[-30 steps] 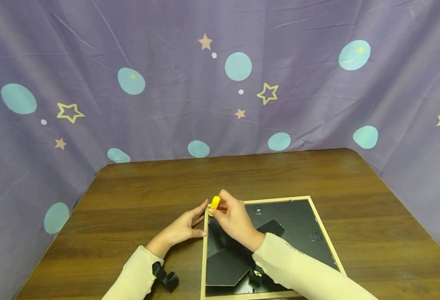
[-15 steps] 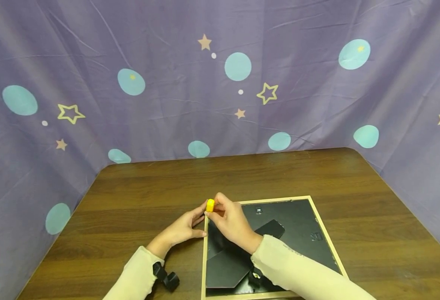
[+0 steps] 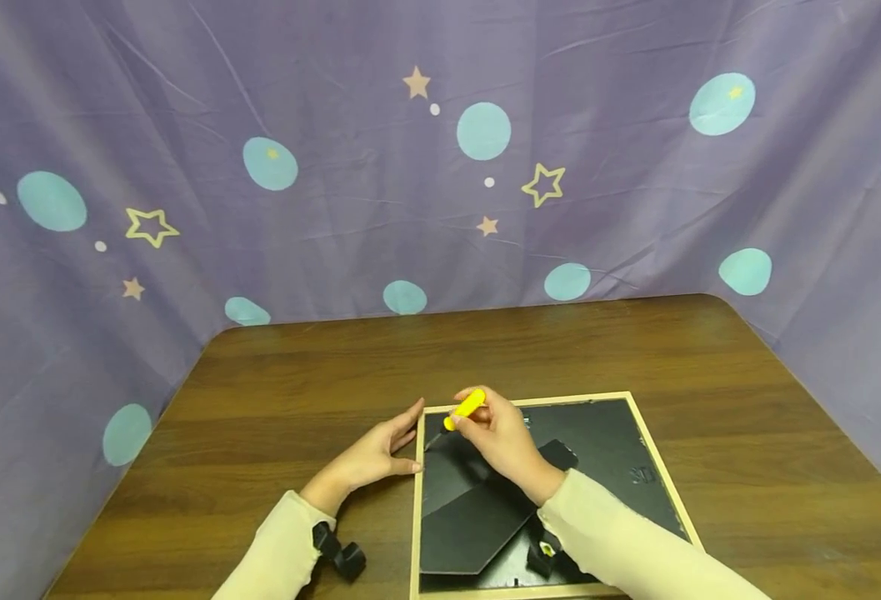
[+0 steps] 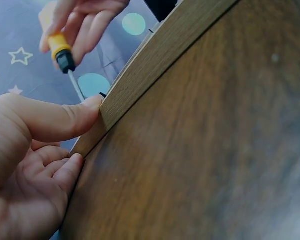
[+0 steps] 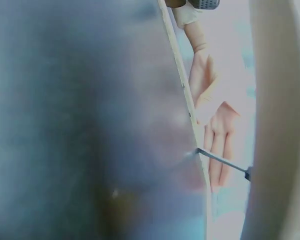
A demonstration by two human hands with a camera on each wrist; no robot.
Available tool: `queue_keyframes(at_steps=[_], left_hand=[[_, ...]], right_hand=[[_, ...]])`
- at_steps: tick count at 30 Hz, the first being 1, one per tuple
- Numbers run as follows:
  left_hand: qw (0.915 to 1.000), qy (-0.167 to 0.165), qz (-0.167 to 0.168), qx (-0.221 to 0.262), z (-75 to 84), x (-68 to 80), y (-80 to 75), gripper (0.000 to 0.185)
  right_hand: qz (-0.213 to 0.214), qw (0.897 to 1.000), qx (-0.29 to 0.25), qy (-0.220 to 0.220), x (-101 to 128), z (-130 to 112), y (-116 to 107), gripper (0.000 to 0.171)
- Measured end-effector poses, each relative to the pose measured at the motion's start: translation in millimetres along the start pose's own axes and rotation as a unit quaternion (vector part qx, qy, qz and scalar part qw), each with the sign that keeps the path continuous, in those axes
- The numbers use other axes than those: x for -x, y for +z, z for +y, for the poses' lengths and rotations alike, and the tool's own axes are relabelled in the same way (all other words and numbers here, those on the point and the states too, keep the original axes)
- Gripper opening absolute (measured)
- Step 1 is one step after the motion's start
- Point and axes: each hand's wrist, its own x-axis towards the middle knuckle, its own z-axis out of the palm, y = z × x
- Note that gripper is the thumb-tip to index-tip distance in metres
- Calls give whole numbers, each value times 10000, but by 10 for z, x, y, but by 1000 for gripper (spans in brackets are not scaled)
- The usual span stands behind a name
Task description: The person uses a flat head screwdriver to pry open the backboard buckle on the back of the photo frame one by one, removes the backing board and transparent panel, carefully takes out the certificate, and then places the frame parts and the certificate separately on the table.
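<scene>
The left hand (image 3: 376, 454) lies on the worktop (image 3: 275, 400) near its front edge, fingers straight, thumb extended. The right hand (image 3: 503, 437), fingers curled in a pinch, hovers beside it; both sleeved forearms reach forward.

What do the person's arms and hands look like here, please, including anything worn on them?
Both arms wear long, cream-coloured sleeves reaching the wrists. The left hand and right hand are bare, with no gloves or rings visible. A small black camera unit is strapped under the left wrist, and another under the right.

One frame (image 3: 658, 467), one screwdriver (image 3: 464, 409), two hands (image 3: 376, 456).
</scene>
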Motion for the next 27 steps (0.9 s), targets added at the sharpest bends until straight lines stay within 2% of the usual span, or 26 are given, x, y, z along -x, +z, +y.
queue_keyframes(at_steps=[2, 4, 6, 9, 12, 17, 27], left_hand=[[10000, 30, -5, 25, 2, -2, 0, 92], [10000, 67, -5, 46, 1, -5, 0, 92], [9999, 88, -16, 52, -4, -8, 2, 92], [10000, 93, -12, 26, -10, -8, 5, 93], [10000, 64, 10, 26, -13, -4, 9, 93], [10000, 82, 20, 13, -7, -4, 10, 93], [10000, 68, 38, 46, 4, -8, 11, 92]], right_hand=[[-138, 9996, 246, 36, 27, 7, -70, 25], [-294, 9992, 142, 247, 45, 17, -126, 26], [-393, 9972, -174, 608, 56, 33, -171, 30], [-462, 9876, -825, 1252, 68, 56, -217, 35], [-468, 9788, -1218, 1582, 79, 64, -234, 39], [-480, 9764, -1358, 1611, 76, 47, -223, 40], [-705, 9845, -706, 1441, -92, -142, -172, 31]])
